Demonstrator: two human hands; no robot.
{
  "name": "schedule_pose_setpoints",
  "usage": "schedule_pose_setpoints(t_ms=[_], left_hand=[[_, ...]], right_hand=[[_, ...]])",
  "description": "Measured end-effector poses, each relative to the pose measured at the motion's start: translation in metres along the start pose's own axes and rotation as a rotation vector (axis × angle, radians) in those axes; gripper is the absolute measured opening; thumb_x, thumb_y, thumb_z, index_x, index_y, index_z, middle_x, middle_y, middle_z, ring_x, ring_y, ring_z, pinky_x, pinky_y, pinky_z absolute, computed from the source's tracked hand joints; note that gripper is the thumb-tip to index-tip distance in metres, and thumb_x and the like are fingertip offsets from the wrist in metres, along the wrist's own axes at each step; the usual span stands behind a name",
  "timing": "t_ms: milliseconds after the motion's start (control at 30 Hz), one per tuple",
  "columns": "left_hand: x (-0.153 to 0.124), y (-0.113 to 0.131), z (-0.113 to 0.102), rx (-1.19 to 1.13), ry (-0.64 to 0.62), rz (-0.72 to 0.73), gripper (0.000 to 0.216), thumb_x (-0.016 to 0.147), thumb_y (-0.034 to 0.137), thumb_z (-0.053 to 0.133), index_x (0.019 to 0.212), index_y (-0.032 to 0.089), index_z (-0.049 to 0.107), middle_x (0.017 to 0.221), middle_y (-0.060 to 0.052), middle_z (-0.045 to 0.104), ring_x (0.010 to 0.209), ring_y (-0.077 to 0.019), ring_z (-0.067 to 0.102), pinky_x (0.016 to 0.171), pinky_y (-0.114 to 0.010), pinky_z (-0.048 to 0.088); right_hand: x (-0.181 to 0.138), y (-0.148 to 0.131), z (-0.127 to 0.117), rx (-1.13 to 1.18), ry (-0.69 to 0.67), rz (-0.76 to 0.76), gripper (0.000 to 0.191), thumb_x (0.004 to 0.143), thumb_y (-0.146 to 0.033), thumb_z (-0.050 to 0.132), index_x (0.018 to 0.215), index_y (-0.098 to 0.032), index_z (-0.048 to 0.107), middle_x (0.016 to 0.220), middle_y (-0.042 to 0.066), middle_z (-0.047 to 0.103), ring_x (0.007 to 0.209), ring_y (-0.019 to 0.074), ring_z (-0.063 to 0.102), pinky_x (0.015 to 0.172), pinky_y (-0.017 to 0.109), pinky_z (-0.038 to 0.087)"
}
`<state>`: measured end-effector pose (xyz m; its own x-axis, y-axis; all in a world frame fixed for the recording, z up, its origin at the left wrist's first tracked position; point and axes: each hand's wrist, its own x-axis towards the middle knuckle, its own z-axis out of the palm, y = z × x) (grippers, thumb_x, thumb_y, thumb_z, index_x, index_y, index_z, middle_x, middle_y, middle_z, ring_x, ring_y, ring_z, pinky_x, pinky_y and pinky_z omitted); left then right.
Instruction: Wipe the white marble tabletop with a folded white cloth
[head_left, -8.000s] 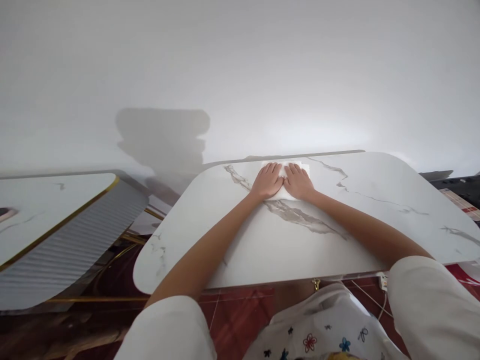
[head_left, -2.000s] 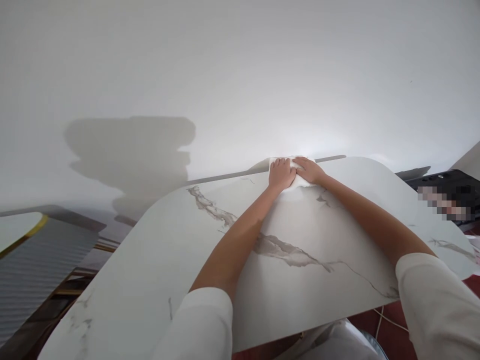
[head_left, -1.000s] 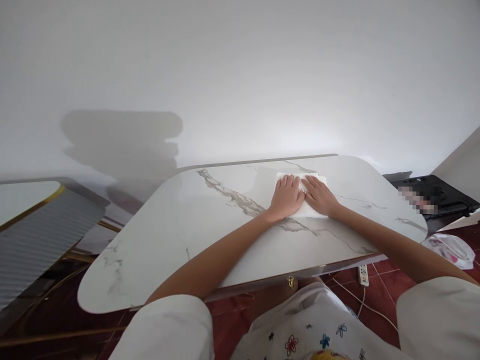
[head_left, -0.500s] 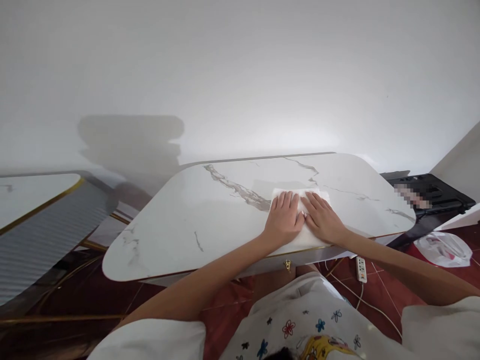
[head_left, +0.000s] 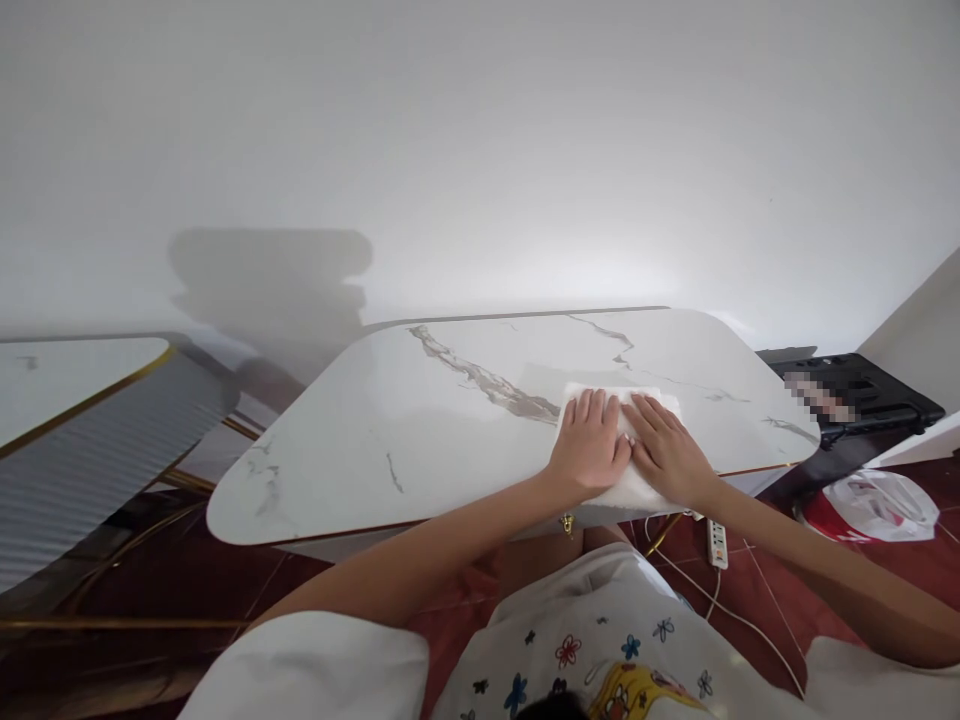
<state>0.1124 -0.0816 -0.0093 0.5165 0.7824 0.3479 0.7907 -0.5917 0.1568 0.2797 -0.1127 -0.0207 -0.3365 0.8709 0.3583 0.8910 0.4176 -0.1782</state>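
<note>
A white marble-patterned table top (head_left: 420,440) with grey veins and a thin gold edge fills the middle of the view. A folded white cloth (head_left: 634,488) lies at its near right edge. My left hand (head_left: 589,448) presses flat on the cloth, fingers stretched out together. Beside it, touching, my right hand (head_left: 666,450) also lies flat on the cloth with the fingers extended. Most of the cloth is hidden under both palms.
A second white table top with a gold rim and ribbed grey side (head_left: 90,430) stands at the left. A black device (head_left: 855,395) sits at the right by the wall. On the red tiled floor lie a white power strip (head_left: 716,543) and a plastic bag (head_left: 874,505).
Both hands have slid the cloth from the far edge of the table back to the near right edge. The hands stayed flat and side by side throughout.
</note>
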Motion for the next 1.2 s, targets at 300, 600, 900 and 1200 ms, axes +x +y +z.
schedule_pose_setpoints(t_ms=[300, 600, 900, 1200], left_hand=[[0.053, -0.016, 0.01, -0.02, -0.051, 0.057, 0.05, 0.094, 0.029, 0.039, 0.14, 0.011, 0.044, 0.15, -0.017, 0.046, 0.142, -0.0334, 0.036, 0.117, -0.049, 0.028], [0.125, -0.055, 0.025, -0.007, 0.017, -0.041, 0.037, 0.094, 0.026, 0.043, 0.128, 0.015, 0.052, 0.135, -0.014, 0.056, 0.134, -0.0294, 0.042, 0.113, -0.043, 0.032], [0.172, -0.096, 0.035, -0.057, 0.024, -0.054, 0.034, 0.094, 0.025, 0.042, 0.125, 0.017, 0.054, 0.131, -0.012, 0.058, 0.131, -0.0279, 0.044, 0.111, -0.042, 0.031], [0.199, -0.12, 0.039, -0.036, 0.033, -0.092, 0.034, 0.095, 0.025, 0.04, 0.124, 0.016, 0.055, 0.13, -0.013, 0.058, 0.129, -0.0286, 0.044, 0.11, -0.042, 0.032]], right_hand=[[0.039, 0.032, 0.009, -0.039, 0.001, 0.08, 0.056, 0.095, -0.027, 0.033, 0.148, -0.012, 0.044, 0.155, 0.018, 0.042, 0.144, 0.0329, 0.035, 0.113, 0.054, 0.035], [0.129, 0.078, 0.028, -0.021, -0.004, 0.06, 0.053, 0.093, -0.022, 0.033, 0.144, -0.011, 0.048, 0.151, 0.016, 0.047, 0.142, 0.0301, 0.038, 0.114, 0.049, 0.034], [0.189, 0.103, 0.045, 0.014, -0.014, 0.08, 0.053, 0.093, -0.022, 0.035, 0.143, -0.01, 0.049, 0.152, 0.016, 0.046, 0.142, 0.0314, 0.038, 0.115, 0.051, 0.033], [0.231, 0.117, 0.057, 0.058, -0.02, 0.094, 0.055, 0.092, -0.023, 0.036, 0.144, -0.012, 0.05, 0.153, 0.012, 0.046, 0.143, 0.0286, 0.037, 0.119, 0.047, 0.03]])
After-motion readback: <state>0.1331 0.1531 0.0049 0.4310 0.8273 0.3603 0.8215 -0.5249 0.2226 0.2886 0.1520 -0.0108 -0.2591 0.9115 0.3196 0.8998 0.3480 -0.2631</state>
